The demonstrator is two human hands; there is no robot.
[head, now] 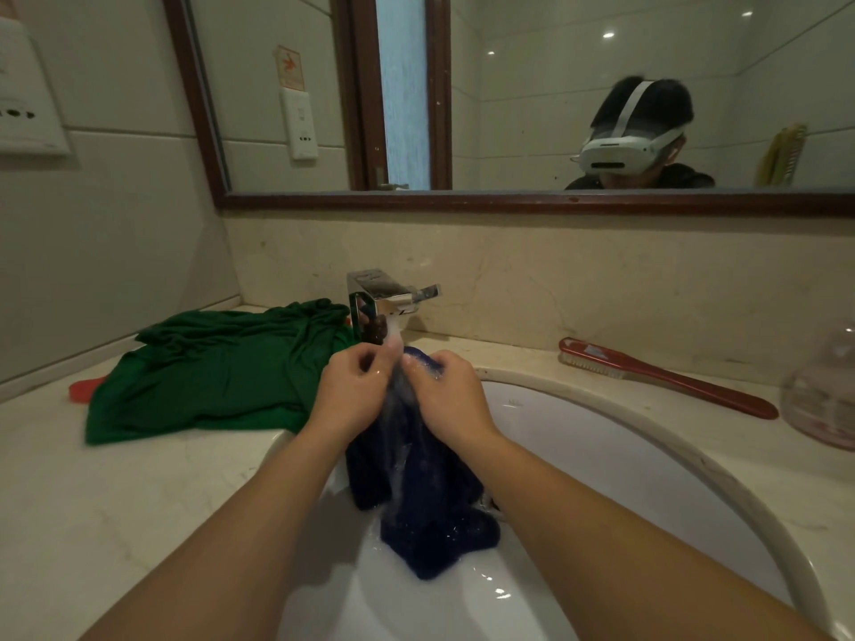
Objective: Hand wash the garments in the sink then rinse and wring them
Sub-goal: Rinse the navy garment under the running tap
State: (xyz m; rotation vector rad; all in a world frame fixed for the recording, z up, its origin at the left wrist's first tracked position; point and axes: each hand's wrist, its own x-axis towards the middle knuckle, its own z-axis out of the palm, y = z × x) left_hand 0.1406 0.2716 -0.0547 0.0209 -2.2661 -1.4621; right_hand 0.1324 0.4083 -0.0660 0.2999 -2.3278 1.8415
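A dark blue garment (430, 492) hangs from both my hands into the white sink (624, 455), its lower end bunched in the wet basin. My left hand (356, 390) grips its top edge on the left and my right hand (449, 390) grips it on the right, close together. Both hold it right under the chrome faucet (379, 303), whose water runs down over the cloth. A green garment (217, 367) lies spread on the counter to the left of the sink.
A red-handled scrub brush (666, 377) lies on the counter at the right, with a clear plastic bottle (823, 390) at the far right edge. A small red object (83, 388) peeks from under the green garment. A mirror spans the wall behind the faucet.
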